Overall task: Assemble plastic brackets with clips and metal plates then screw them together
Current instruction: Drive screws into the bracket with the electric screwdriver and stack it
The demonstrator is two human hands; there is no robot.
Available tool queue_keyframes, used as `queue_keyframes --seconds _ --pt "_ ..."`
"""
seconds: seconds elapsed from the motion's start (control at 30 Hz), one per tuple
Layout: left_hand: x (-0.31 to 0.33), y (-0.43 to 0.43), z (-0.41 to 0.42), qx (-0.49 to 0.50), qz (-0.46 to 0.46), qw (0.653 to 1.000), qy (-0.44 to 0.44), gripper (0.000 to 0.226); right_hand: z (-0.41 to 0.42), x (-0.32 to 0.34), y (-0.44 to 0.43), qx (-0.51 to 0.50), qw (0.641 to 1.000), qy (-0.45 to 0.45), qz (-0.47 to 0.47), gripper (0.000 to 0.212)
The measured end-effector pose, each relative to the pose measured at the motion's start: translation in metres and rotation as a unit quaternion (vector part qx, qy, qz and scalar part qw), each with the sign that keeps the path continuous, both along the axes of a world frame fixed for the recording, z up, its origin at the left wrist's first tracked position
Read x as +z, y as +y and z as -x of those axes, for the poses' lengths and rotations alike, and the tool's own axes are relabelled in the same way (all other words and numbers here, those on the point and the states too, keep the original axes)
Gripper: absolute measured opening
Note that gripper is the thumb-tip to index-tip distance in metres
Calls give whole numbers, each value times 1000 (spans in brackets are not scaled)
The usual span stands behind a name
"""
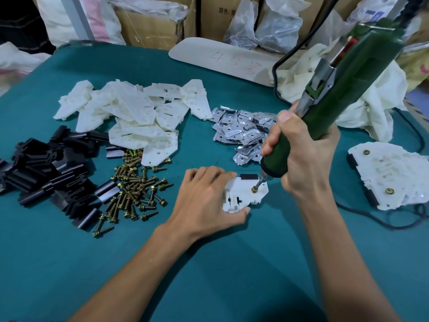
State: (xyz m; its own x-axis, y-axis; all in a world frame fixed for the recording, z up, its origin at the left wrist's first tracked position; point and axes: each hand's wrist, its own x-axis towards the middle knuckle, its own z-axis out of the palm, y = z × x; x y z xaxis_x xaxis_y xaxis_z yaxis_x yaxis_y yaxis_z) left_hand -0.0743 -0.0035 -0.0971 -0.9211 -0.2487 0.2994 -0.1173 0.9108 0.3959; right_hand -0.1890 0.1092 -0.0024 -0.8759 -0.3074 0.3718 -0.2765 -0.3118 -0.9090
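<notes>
- Bracket [246,194] at desk [220,275] centre: left hand [204,198] clamps it, likely to stop it turning.
- Right hand [304,156] grips screwdriver [362,73], its tip seated on screw [255,188].
- Loose screws [137,189] at 9 o'clock, metal plates [243,131] at 12, finished brackets [390,175] at 3: easy reach.

Left hand [206,201], palm down, holds the bracket [246,194]; right hand [304,156] grips the screwdriver [348,89].

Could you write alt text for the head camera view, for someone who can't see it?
A person's right hand drives a screw into a bracket with a green screwdriver, while the left hand holds the bracket on a teal table. Spare brackets, black clips, loose screws and metal plates lie behind.
</notes>
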Motion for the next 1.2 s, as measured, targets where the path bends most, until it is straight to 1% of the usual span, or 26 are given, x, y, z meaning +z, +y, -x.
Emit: queue_keyframes --seconds 0.13,0.4,0.43,0.53,0.67,0.73,0.8,0.87,0.9,1.0,1.03,1.1,1.13,1.2 --pt "2 1 0 5 -10 1000 16 74 -1 5 -1 12 1000 18 -5 19" --pt "2 2 -2 14 -15 999 32 70 -4 4 -3 13 1000 11 0 20" --pt "2 2 -2 12 -18 999 31 70 -4 4 -3 16 1000 11 -3 23" --pt "4 0 -3 7 -37 999 33 70 -1 7 -2 39 999 -11 3 45" --pt "5 -2 -2 -3 -48 998 42 69 5 14 5 104 993 -48 37 48" --pt "5 -1 -2 -10 -51 998 38 69 6 11 7 92 995 -42 24 40" --pt "3 1 -3 -17 -44 998 32 69 4 7 7 79 997 -27 5 23" --pt "2 1 -4 -22 -40 999 23 69 0 6 6 76 997 -21 -10 17" --pt "1 1 -4 -24 -39 999 20 69 -2 6 6 75 997 -22 -13 19" --pt "1 -2 -5 -36 -43 998 10 71 -4 17 11 85 996 -33 2 45" --pt "2 -2 -6 -42 -44 998 5 71 -3 23 14 92 995 -38 15 50" --pt "2 -2 -7 -41 -49 998 5 71 2 33 26 84 994 -56 28 59" --pt "2 -3 -8 -35 -52 998 10 71 4 35 34 66 995 -72 21 63" --pt "3 -4 -8 -19 -60 998 26 70 6 31 51 22 992 -123 -27 60"
